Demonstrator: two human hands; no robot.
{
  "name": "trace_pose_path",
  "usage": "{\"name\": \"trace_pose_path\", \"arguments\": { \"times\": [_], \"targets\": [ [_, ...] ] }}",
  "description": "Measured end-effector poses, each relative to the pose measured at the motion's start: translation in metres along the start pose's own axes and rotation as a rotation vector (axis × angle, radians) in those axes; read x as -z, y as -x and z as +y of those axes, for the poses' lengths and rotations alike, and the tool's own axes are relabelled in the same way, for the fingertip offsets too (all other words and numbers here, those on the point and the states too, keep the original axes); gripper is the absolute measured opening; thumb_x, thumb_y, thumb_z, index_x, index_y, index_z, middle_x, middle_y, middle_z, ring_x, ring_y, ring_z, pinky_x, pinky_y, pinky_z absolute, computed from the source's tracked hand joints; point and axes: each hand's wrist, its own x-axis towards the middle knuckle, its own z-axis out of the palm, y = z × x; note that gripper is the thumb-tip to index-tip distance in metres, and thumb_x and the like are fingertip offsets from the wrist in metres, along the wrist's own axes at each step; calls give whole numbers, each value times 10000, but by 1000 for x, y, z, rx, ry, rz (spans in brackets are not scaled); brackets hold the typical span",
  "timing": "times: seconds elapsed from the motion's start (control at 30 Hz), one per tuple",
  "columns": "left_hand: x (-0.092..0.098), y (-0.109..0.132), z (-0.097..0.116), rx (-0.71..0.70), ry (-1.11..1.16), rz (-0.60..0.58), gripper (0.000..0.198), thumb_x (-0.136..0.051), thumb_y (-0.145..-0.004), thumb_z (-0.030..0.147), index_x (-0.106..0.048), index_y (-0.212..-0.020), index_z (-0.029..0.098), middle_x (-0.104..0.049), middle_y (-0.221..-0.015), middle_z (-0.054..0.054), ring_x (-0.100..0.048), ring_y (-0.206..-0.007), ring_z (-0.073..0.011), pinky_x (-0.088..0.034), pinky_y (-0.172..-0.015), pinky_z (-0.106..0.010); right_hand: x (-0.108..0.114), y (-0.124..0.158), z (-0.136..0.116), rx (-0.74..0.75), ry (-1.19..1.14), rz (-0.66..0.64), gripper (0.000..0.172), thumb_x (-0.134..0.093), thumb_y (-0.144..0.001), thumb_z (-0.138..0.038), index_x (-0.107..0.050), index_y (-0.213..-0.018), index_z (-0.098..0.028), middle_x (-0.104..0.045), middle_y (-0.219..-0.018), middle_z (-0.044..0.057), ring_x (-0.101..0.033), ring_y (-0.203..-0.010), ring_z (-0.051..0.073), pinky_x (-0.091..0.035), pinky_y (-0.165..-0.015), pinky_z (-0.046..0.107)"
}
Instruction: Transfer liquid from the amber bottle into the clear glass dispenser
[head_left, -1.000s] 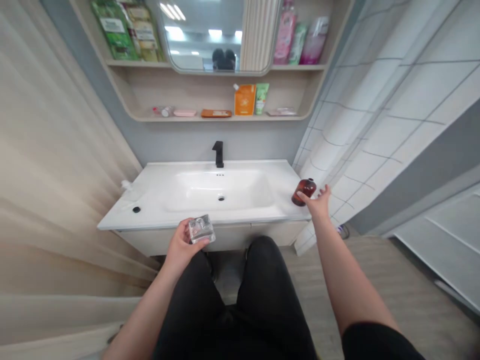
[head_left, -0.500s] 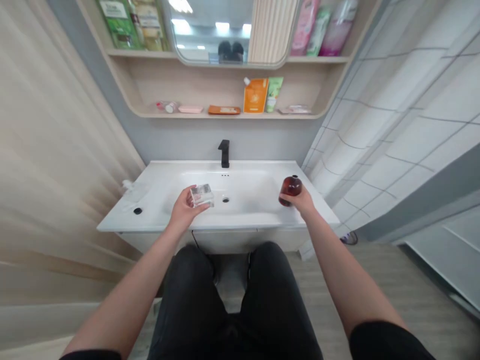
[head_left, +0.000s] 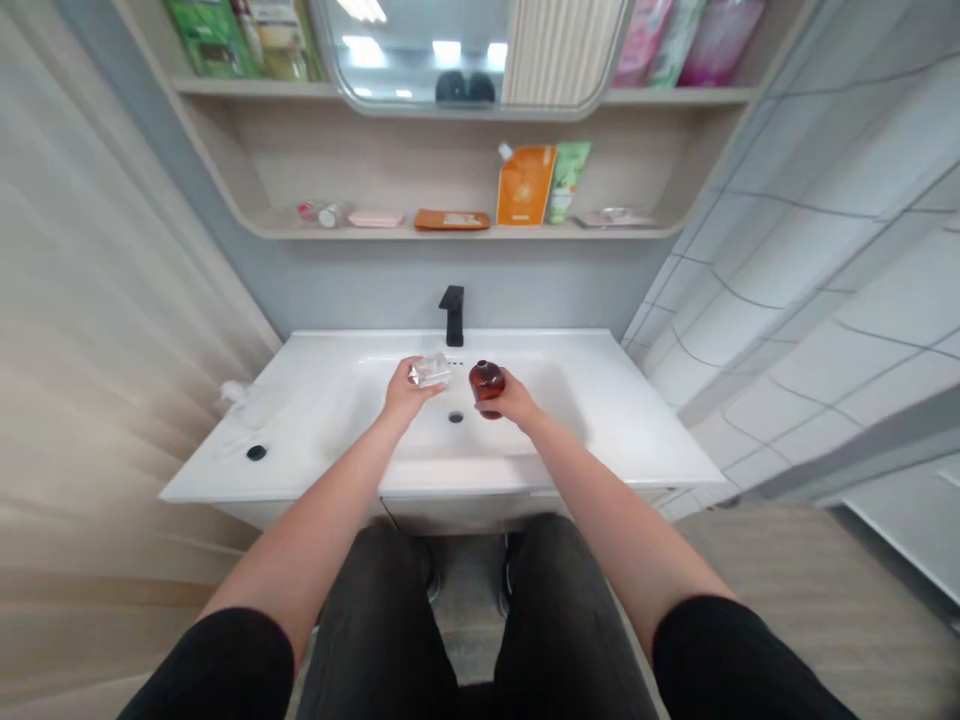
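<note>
My left hand [head_left: 405, 390] is closed around a clear square container [head_left: 430, 371], held tilted over the left half of the white sink basin [head_left: 360, 420]. A brown bottle [head_left: 487, 388] with an uncapped neck is gripped by my right hand [head_left: 514, 400], just right of the container and not touching it. Both hands are above the basin, in front of the black faucet [head_left: 453, 315]. Between and below them shows the dark drain [head_left: 455, 417].
A small black round cap [head_left: 256, 453] and a crumpled clear plastic piece [head_left: 251, 400] lie on the left counter. Above, a shelf [head_left: 360, 232] carries an orange pouch [head_left: 526, 185], a green tube [head_left: 568, 180] and an orange packet [head_left: 452, 220]. Over it hangs a mirror [head_left: 427, 60].
My right hand has carried the brown bottle left, from the basin's right edge to its middle. My left hand has moved slightly right and away with the clear container.
</note>
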Motion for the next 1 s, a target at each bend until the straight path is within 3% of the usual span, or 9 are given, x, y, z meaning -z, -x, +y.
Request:
{"name": "trace_pose_path", "arguments": {
  "times": [0.2, 0.37, 0.53, 0.67, 0.83, 1.0],
  "targets": [
    [-2, -16, -34, 45, -75, 3, 792, -1010, -497, 291, -656, -1202, 227, -767, -1048, -40, -741, -979, -273, -580, -985, -470, -13, -11, 23, -37, 95, -60, 745, -998, -596, -276, -680, -1269, -242, -814, -1178, 38, -753, -1059, 284, -587, -1017, 437],
    [5, -16, -52, 3, -145, -64, 808, -1026, -503, 266, -700, -1241, 225, -779, -1163, -72, -750, -1029, -278, -569, -1030, -463, -8, -11, 34, -9, 159, -159, 707, -999, -595, -272, -709, -1239, -242, -819, -1140, 37, -752, -1042, 293, -586, -985, 418],
    [7, -16, -48, -25, -206, -82, 807, -1033, -498, 252, -736, -1248, 222, -781, -1159, -80, -739, -1066, -311, -561, -1050, -487, -7, -10, 33, -29, 179, -189, 748, -999, -589, -256, -704, -1277, -245, -814, -1185, 52, -754, -1058, 308, -593, -964, 421],
    [8, -13, -43, -49, -272, -103, 791, -1035, -498, 208, -762, -1240, 226, -781, -1131, -84, -742, -1080, -334, -555, -1082, -514, -8, -8, 31, -39, 188, -247, 674, -978, -603, -224, -718, -1224, -235, -822, -1133, 54, -760, -984, 305, -609, -901, 414],
    [8, -11, -42, -171, -451, -163, 787, -1029, -577, 191, -750, -1313, 213, -750, -1346, -137, -723, -1226, -362, -523, -1184, -548, -9, -10, 31, -32, 231, -256, 677, -990, -619, -232, -711, -1236, -230, -826, -1161, 68, -767, -996, 312, -611, -929, 422],
    [9, -9, -42, -265, -611, -193, 800, -999, -650, 176, -726, -1400, 234, -721, -1431, -111, -711, -1315, -338, -538, -1230, -503, -9, -11, 30, -26, 321, -278, 662, -988, -636, -251, -709, -1236, -229, -831, -1182, 60, -785, -1038, 303, -613, -948, 384]
  ]
}}
